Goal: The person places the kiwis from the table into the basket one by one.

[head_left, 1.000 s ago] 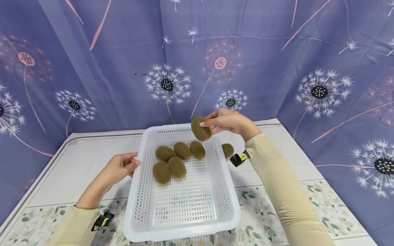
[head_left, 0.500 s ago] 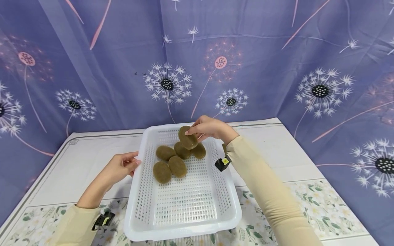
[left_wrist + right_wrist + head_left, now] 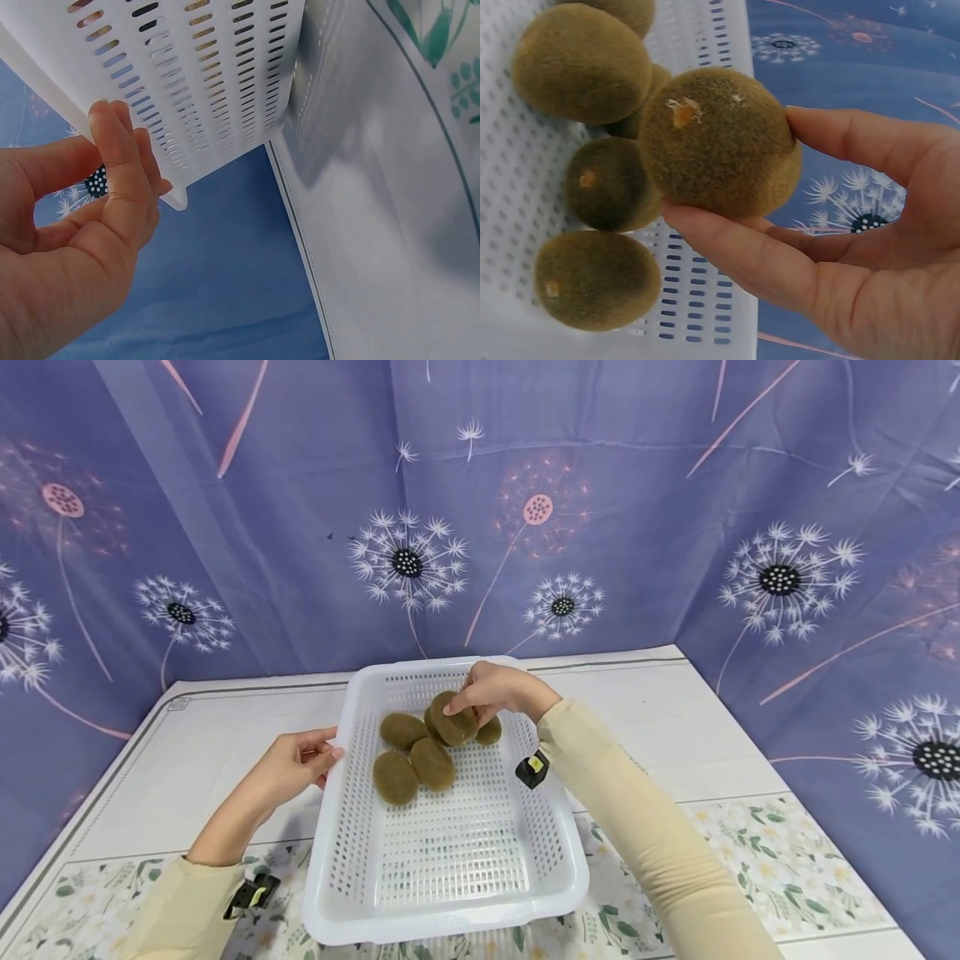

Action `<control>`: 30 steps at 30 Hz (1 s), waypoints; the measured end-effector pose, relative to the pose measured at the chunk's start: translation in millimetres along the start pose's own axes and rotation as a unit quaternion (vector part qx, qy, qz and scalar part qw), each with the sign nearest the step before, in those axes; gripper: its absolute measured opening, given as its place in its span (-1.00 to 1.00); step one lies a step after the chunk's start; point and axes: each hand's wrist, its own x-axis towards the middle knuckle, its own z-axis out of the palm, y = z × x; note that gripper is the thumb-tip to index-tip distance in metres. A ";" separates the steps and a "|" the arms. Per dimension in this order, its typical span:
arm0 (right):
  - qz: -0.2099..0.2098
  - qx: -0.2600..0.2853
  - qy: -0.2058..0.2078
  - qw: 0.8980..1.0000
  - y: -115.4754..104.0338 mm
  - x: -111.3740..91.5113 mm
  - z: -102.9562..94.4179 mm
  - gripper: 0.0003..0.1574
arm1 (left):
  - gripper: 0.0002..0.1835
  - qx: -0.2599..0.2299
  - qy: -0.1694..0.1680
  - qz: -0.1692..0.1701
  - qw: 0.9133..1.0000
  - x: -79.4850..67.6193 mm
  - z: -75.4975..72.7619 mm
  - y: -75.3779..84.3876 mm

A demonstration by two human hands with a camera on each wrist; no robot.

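My right hand (image 3: 501, 687) pinches a brown fuzzy kiwi (image 3: 454, 720) between thumb and fingers, over the far part of a white perforated plastic basket (image 3: 420, 929). In the right wrist view the held kiwi (image 3: 720, 146) shows its stem end. Several more kiwis lie in the basket, among them one kiwi (image 3: 396, 778) at the left and another kiwi (image 3: 488, 732) partly behind my right fingers. My left hand (image 3: 296, 764) grips the basket's left rim. From the left wrist view, the thumb and fingers of this hand (image 3: 94, 210) meet at the rim.
The basket stands on a table with a white cloth (image 3: 180, 777) that has a floral band (image 3: 780, 868). A purple dandelion-print curtain (image 3: 300, 485) hangs behind and at the sides. Black wrist cameras sit on both sleeves.
My right hand has moved left and down with the kiwi, from the basket's far right corner to over the other kiwis. A kiwi beside the basket is now covered by my sleeve.
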 end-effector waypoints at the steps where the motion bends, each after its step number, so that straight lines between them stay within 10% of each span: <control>1: 0.004 -0.004 -0.002 1.000 0.9 0.4 1.2 -0.58 | -0.41 0.001 0.000 -0.001 1.000 0.0 0.1 0.0; 16: 0.058 -0.069 -0.006 0.996 9.0 3.6 15.0 -0.71 | -0.41 0.003 -0.001 -0.001 1.000 0.2 0.3 0.3; 21: 0.079 -0.086 -0.010 0.993 8.3 4.5 20.0 -0.42 | -0.42 0.002 0.000 0.004 1.000 0.5 0.0 0.2; 30: 0.102 -0.168 -0.006 0.980 8.9 7.3 26.1 -0.72 | -0.41 -0.002 -0.002 0.003 1.000 1.3 0.7 -1.5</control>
